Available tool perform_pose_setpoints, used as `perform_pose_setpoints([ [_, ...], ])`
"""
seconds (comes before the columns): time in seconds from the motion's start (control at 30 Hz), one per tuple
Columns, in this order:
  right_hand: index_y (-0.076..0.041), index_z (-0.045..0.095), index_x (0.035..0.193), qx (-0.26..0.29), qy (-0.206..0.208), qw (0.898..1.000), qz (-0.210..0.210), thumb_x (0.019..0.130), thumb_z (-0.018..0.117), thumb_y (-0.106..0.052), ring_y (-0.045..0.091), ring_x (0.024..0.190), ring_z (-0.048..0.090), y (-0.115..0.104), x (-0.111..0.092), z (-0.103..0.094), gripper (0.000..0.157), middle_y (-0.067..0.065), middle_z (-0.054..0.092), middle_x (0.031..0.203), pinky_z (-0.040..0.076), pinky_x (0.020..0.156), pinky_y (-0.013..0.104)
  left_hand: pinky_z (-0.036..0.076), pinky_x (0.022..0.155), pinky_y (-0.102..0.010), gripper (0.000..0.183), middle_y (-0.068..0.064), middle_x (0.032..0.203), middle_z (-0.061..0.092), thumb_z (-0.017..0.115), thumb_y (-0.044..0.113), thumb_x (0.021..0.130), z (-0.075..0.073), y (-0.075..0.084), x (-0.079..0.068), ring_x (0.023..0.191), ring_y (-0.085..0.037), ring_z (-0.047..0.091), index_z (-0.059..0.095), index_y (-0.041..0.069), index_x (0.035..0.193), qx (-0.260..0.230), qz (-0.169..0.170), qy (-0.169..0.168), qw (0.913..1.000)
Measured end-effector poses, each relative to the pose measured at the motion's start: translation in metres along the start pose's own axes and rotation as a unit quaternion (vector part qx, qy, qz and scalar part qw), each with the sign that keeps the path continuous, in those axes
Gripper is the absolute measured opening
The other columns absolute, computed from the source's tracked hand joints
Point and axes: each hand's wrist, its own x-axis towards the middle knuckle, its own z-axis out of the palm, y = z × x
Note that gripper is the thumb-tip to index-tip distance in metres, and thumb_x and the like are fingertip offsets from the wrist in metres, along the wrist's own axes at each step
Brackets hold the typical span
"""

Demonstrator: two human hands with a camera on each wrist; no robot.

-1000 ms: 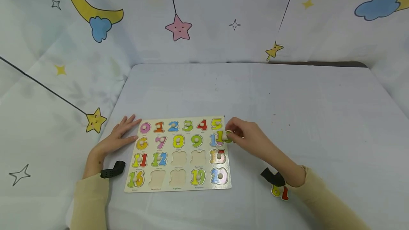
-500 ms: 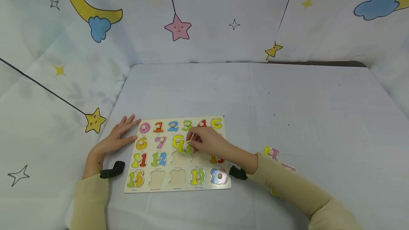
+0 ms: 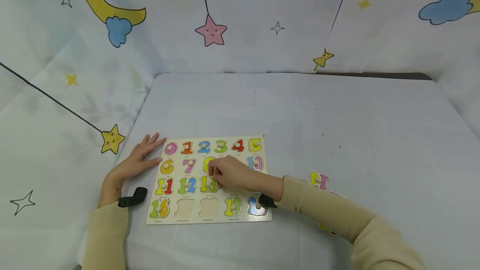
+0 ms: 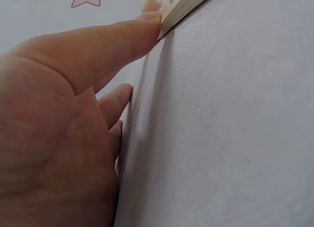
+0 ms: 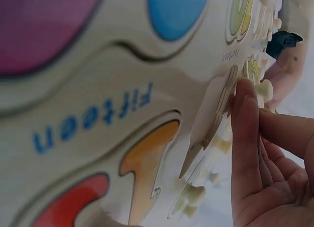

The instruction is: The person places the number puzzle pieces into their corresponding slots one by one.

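A wooden number puzzle board (image 3: 170,223) lies on the table, with knobbed number pieces in most of its recesses. My right hand (image 3: 232,173) is over the board's middle, its thumb and fingertips at the upper right edge of the green and yellow 13 piece (image 3: 204,184). That piece sits at the thirteen recess. In the right wrist view, thumb and index finger (image 5: 244,138) meet beside the piece's pale knob (image 5: 265,89). My left hand (image 3: 133,159) rests spread at the board's left edge, thumb (image 4: 142,36) touching its side.
Bare seventeen (image 3: 184,209) and eighteen (image 3: 208,208) recesses show in the bottom row; the fourteen recess (image 5: 208,112) shows bare in the right wrist view. Right of the board lies a loose 14 piece (image 3: 318,180), with other pieces partly hidden under the right sleeve (image 3: 330,211).
My right hand has carried the 13 piece leftward from the board's right edge, then down from over the 8 to the thirteen recess. The left hand has stayed in place.
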Motion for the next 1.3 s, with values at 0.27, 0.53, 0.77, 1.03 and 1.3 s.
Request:
perform_pose_setpoints([
  [0.27,-0.014,0.058,0.087,-0.079,0.006,0.997,0.003,0.092,0.060,-0.012,0.007,0.058,0.049,-0.008,-0.003,0.000,0.006,-0.008,0.055,0.068,0.040,0.052,0.017,-0.012,0.105,-0.053,0.065,-0.011,0.155,0.004,0.063,0.023,0.091,0.000,-0.001,0.000,0.138,-0.027,-0.015,0.032,0.012,0.147,0.002,0.004,0.001,1.0000],
  [0.53,-0.012,0.062,0.092,-0.135,0.007,0.991,0.004,0.091,0.063,-0.013,0.008,0.063,0.050,-0.014,-0.001,0.000,0.002,-0.008,0.056,0.077,0.040,0.055,0.017,-0.012,0.104,-0.054,0.065,-0.014,0.155,0.006,0.064,0.019,0.090,0.001,0.002,0.002,0.138,-0.030,-0.014,0.033,0.010,0.146,0.000,0.005,0.005,1.0000],
  [0.77,-0.013,0.063,0.093,-0.138,-0.011,0.990,0.004,0.091,0.063,-0.012,0.008,0.068,0.050,-0.015,0.000,-0.003,0.003,-0.008,0.056,0.079,0.041,0.059,0.017,-0.013,0.104,-0.054,0.066,-0.015,0.155,0.006,0.065,0.016,0.089,0.000,0.001,0.001,0.138,-0.031,-0.014,0.033,0.009,0.146,0.002,0.009,0.004,0.9999],
  [1.03,-0.014,0.061,0.082,-0.235,-0.017,0.971,-0.027,0.091,0.064,-0.017,0.010,0.067,0.047,-0.019,0.003,0.000,0.009,-0.008,0.048,0.073,0.038,0.060,0.020,-0.013,0.104,-0.054,0.066,-0.015,0.155,0.005,0.065,0.016,0.089,0.000,-0.002,0.001,0.138,-0.030,-0.014,0.032,0.008,0.146,0.002,0.008,0.004,1.0000],
  [1.3,-0.015,0.068,0.093,-0.303,-0.011,0.952,-0.035,0.091,0.063,-0.019,0.009,0.064,0.048,-0.020,-0.002,0.006,0.007,-0.004,0.054,0.085,0.039,0.054,0.018,-0.012,0.104,-0.056,0.064,-0.021,0.153,0.005,0.063,0.010,0.089,0.000,0.019,-0.002,0.137,-0.037,-0.013,0.032,0.001,0.145,-0.001,0.005,0.005,1.0000],
])
